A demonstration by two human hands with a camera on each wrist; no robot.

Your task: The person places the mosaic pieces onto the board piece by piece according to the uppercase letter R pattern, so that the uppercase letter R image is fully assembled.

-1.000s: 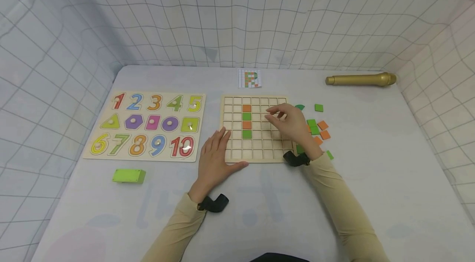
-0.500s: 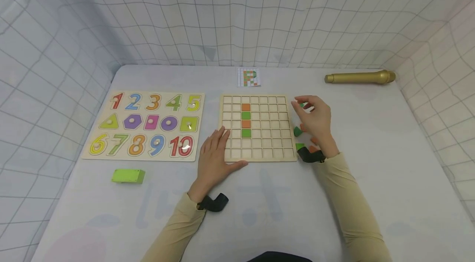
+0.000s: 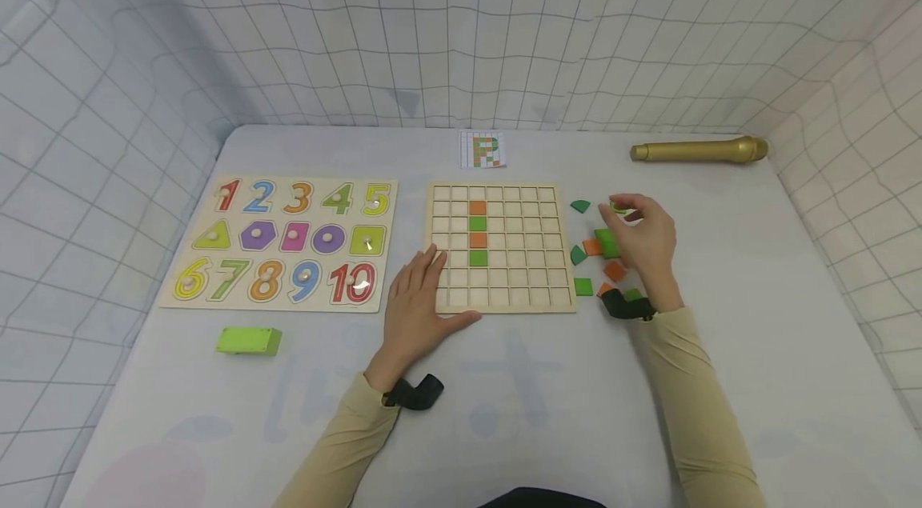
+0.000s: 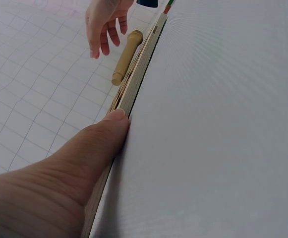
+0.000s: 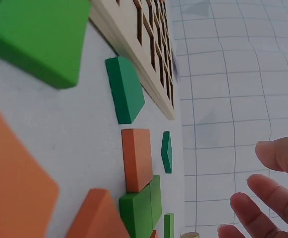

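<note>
A wooden grid board (image 3: 515,278) lies flat, with orange and green square tiles (image 3: 479,224) alternating down one column. My left hand (image 3: 414,312) rests on its lower left corner, fingers straight over the left side. In the left wrist view, the thumb (image 4: 96,148) presses the board's front edge. To the right of the board my right hand (image 3: 644,240) hovers, thumb and fingers apart and holding nothing. Below its fingertips lies a green square tile (image 5: 168,225), partly hidden in the head view. Dark green rounded pieces (image 3: 580,206) and an orange tile (image 5: 138,159) are close by.
A number and shape puzzle board (image 3: 392,248) lies on the left, with a light green block (image 3: 248,341) in front of it. A small pattern card (image 3: 483,150) sits behind the grid board. At the back right is a gold microphone (image 3: 699,150).
My right hand has moved from over the grid board rightward to the loose tiles, uncovering the board's right side. My left hand has stayed in place.
</note>
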